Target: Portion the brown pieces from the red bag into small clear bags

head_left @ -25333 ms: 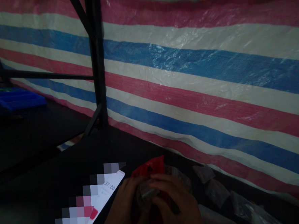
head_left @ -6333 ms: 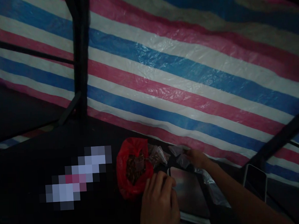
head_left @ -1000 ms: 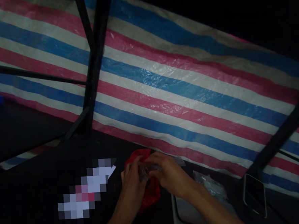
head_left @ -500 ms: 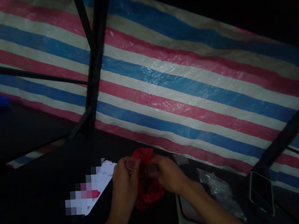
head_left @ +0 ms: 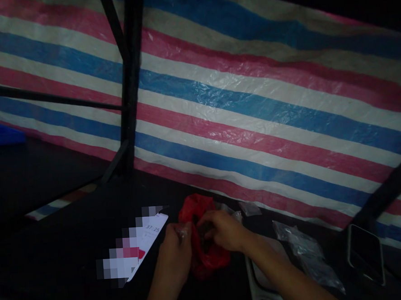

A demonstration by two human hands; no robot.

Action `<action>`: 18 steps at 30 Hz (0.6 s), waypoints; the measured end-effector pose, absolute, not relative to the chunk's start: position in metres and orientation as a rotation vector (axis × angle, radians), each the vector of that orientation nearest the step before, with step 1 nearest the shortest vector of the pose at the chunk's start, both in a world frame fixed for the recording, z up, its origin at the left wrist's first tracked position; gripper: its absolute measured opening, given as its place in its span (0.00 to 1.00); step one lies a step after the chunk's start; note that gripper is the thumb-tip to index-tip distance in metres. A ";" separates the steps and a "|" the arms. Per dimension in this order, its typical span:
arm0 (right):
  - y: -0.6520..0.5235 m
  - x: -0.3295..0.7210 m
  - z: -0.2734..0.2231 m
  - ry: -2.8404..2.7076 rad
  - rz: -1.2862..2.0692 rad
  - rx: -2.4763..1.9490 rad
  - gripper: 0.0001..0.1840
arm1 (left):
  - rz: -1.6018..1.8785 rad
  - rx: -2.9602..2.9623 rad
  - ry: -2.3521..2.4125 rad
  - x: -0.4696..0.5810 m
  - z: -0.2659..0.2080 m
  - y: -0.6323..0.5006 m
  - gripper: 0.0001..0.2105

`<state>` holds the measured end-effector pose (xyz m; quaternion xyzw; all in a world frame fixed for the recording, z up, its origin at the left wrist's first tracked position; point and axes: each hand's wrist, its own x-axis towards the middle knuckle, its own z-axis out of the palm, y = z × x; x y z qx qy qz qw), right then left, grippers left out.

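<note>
A crumpled red plastic bag [head_left: 212, 260] stands open on the dark table, with small dark contents inside that are too dim to name. My left hand [head_left: 175, 249] is at its left rim, fingers closed around a small clear plastic bag [head_left: 183, 234]. From the right, my right hand [head_left: 226, 230] reaches into the mouth of the red bag. Its fingers are bent together and their tips are low among the contents; what they pinch is hidden.
A lit phone [head_left: 154, 234], partly pixelated, lies left of my hands. Clear plastic bags [head_left: 305, 252] and a dark-screened device [head_left: 366, 253] lie to the right. A light-rimmed tray [head_left: 251, 278] is under my right forearm. Behind are a striped sheet [head_left: 254, 133] and a black post [head_left: 129, 95].
The view has shifted slightly, so most things sit further right. My right fingers are still at the red bag's opening. The clear plastic in my left hand shows less.
</note>
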<state>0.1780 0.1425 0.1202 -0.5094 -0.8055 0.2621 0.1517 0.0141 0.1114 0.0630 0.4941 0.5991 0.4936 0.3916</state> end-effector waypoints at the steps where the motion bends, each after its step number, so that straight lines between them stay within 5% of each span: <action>1: 0.143 0.179 0.116 -2.253 0.805 -1.459 0.21 | 1.265 1.230 1.525 0.012 0.063 0.114 0.15; 8: 0.145 0.188 0.098 -1.880 1.148 -1.352 0.15 | 1.385 1.258 1.530 0.005 0.068 0.114 0.20; 18: 0.120 0.199 0.137 -1.669 1.230 -1.182 0.20 | 1.449 1.618 1.440 0.019 0.068 0.112 0.15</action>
